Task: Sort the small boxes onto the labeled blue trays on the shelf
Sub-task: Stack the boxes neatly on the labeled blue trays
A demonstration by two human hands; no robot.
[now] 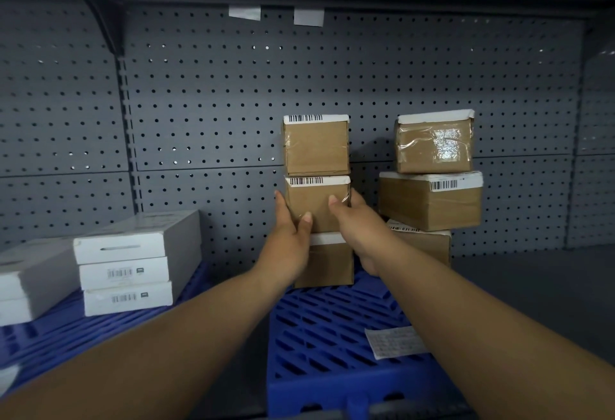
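Hands [289,240] round stacked middle box [306,196]

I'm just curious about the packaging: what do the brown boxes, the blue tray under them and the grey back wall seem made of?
The brown boxes: likely cardboard, matte, wrapped in clear tape that glints and wrinkles. The blue tray: probably moulded plastic, a slotted grid with a slight sheen. The grey back wall: seemingly painted metal pegboard, with even rows of round holes.

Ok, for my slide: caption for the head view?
Left hand and right hand grip the middle box of three on the blue tray.
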